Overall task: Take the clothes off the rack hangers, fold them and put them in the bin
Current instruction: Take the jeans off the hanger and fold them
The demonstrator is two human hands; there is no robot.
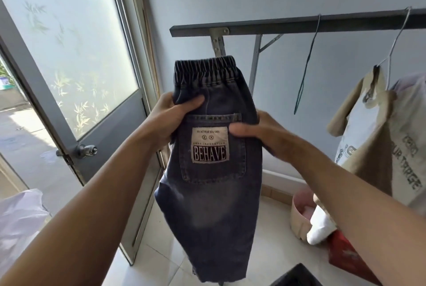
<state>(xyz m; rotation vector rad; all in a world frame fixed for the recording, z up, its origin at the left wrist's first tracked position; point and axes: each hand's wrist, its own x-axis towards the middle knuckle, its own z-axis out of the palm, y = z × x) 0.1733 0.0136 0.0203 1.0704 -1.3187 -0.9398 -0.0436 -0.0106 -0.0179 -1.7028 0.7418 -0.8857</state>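
The pair of denim shorts point(214, 193) is off the rack and held up in the middle of the view, folded in half lengthwise, with the elastic waistband on top and the back pocket with its "BEHAVE" patch point(210, 145) facing the camera. The left hand point(170, 119) grips the left edge below the waistband, its thumb lying on the front. The right hand point(262, 136) grips the right edge, its thumb pressed across the pocket top. Behind, on the far rack bar point(276, 24), hang an empty wire hanger point(309, 62) and, further right, a beige and white T-shirt point(373, 138). A pink tub point(297, 214) stands on the floor at right, and the corner of a dark container point(297, 275) shows at the near edge. A glass door point(96, 78) stands open at left.
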